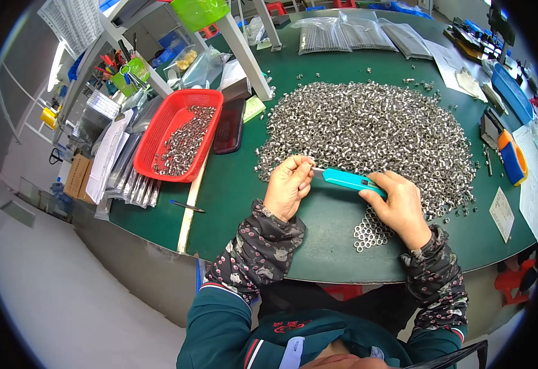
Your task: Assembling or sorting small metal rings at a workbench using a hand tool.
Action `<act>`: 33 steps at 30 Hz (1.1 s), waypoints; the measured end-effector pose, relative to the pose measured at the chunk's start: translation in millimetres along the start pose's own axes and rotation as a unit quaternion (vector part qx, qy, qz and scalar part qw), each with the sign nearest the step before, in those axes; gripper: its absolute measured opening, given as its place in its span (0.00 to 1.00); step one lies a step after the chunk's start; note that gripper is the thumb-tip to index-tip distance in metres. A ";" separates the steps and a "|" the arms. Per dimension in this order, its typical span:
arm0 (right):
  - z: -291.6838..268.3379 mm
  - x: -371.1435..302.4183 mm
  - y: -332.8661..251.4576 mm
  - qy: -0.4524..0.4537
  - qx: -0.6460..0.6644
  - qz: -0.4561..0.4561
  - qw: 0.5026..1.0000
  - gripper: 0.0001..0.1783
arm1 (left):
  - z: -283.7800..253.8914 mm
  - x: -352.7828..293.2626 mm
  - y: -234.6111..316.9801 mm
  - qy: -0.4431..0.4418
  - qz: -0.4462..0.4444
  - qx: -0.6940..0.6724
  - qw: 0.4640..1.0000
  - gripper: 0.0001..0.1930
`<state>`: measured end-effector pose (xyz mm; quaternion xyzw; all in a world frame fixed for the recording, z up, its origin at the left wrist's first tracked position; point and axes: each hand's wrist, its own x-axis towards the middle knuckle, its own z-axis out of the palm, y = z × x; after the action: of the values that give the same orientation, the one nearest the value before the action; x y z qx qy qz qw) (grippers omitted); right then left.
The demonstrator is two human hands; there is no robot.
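Note:
My right hand (399, 206) grips a teal utility knife (345, 179), its tip pointing left. The blade reaches the fingertips of my left hand (289, 186), which are pinched together on what looks like a small metal ring, mostly hidden by the fingers. Just beyond both hands spreads a big heap of small silver metal rings (367, 126) on the green table (318, 237). Beside and below my right hand, a smaller group of rings (369, 234) lies flat in a single layer.
Left of the heap stands a red plastic basket (147, 147) partly filled with small metal parts. A dark phone-like case (229, 127) and a pen (187, 206) lie near it. Bagged rods (324, 35) lie at the back. An orange-and-blue tool (512, 158) lies at right.

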<state>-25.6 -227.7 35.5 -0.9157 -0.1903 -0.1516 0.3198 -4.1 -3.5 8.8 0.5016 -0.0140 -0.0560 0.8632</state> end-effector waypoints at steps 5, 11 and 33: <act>1.1 -0.7 0.4 0.026 -0.036 -0.028 0.999 0.16 | -5.0 1.4 -1.0 -0.029 -0.012 0.001 0.999 0.07; 0.7 -0.7 0.9 0.055 -0.076 -0.057 0.994 0.15 | -6.2 2.7 -0.6 -0.036 -0.027 0.006 0.999 0.07; -15.4 3.5 4.1 -0.018 -0.091 -0.100 0.991 0.14 | -10.8 6.0 5.1 -0.004 -0.078 -0.045 0.996 0.10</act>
<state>-23.1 -239.8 46.2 -0.9198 -0.2721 -0.1832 0.2153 3.2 7.7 7.7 0.4616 0.0239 -0.1255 0.8778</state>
